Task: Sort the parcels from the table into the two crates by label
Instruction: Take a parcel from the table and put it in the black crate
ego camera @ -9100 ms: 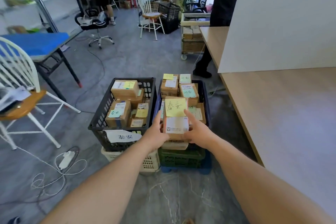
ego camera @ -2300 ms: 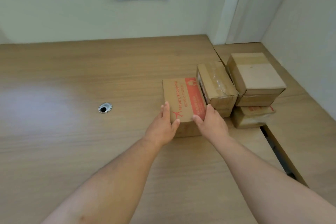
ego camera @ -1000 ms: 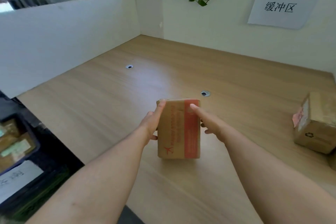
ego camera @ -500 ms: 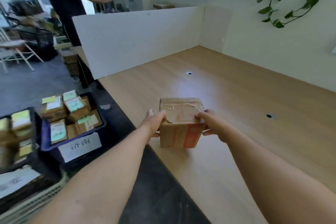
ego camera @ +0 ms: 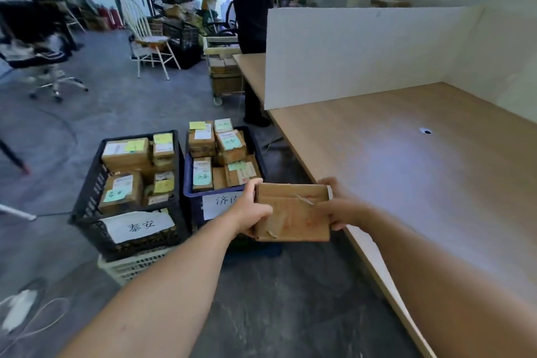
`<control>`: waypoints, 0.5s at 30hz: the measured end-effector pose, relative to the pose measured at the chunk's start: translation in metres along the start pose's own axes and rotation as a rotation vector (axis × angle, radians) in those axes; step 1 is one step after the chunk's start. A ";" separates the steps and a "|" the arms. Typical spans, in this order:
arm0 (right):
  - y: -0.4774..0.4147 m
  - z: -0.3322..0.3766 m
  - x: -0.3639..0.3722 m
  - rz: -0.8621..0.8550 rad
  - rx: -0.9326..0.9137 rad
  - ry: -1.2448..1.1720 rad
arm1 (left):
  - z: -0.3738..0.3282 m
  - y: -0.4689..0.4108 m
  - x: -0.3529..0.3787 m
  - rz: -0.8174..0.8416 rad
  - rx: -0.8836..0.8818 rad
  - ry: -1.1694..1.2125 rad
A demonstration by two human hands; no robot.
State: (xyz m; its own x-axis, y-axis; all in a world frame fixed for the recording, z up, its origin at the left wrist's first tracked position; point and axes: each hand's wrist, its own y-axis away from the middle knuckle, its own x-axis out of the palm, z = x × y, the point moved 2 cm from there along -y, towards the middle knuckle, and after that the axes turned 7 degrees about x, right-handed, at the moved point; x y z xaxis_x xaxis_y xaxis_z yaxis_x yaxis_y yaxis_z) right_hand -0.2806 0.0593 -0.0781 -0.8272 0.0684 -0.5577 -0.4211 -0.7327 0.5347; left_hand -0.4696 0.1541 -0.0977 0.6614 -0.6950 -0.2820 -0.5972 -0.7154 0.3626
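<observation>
Left hand (ego camera: 255, 209) and right hand (ego camera: 341, 206) grip both ends of the brown cardboard parcel (ego camera: 292, 215); no destination shows, so it could be missorted

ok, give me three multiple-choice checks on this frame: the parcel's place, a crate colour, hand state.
1. The parcel is: A on the floor; B in the air just off the table edge; C inside a crate.
2. The crate nearer the table is: A blue; B red; C white.
3. The left hand and right hand: A both open; B only one grips; C both grip the parcel.

1 B, it is held up beside the edge, resting on nothing.
2 A, its walls show blue.
3 C, fingers curl round the parcel's two ends.
</observation>
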 end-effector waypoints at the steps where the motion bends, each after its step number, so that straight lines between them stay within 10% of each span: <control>1: -0.008 0.012 0.013 -0.004 -0.021 0.010 | 0.008 0.001 -0.016 -0.041 -0.025 0.034; 15: -0.093 0.124 0.142 0.245 -0.242 0.185 | 0.093 0.014 -0.145 -0.404 -0.104 0.032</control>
State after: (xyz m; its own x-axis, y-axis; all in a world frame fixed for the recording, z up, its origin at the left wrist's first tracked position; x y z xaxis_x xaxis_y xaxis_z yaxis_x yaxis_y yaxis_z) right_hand -0.4049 0.2211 -0.1278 -0.8020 -0.2354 -0.5490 -0.1010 -0.8524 0.5131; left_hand -0.6158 0.2379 -0.1344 0.8478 -0.3559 -0.3932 -0.2384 -0.9180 0.3169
